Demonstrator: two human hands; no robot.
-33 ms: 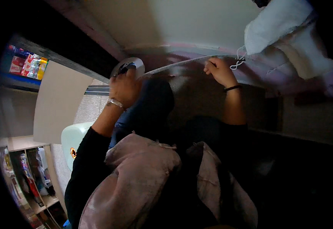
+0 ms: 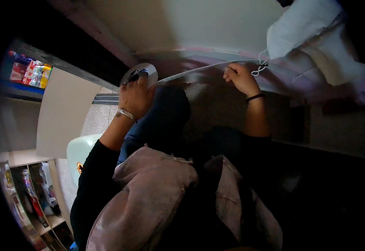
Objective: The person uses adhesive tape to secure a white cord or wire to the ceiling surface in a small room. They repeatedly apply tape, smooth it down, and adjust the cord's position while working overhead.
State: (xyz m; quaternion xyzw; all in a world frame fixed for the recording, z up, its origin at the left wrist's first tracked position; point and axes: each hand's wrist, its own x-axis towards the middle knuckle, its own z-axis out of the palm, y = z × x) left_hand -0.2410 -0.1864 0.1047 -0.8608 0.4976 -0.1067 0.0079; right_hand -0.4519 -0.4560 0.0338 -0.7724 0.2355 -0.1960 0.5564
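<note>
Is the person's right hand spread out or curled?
Curled: the right hand has its fingers folded inward, near the looped white cord. Whether they pinch anything, I cannot tell.

The head view, from the left one of two fisheye cameras worn on the person's head, looked steeply down past the pinkish garment (image 2: 149, 192), with the left hand (image 2: 135, 98) and right hand (image 2: 242, 79) fairly near and the shelves (image 2: 44, 228) farther off, at lower left.

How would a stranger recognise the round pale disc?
Follow the long dark beam from the upper left to its lower end. There, the left hand partly covers the round, pale disc. Its circular outline and dark middle distinguish it from the thin pale strip alongside.
</note>
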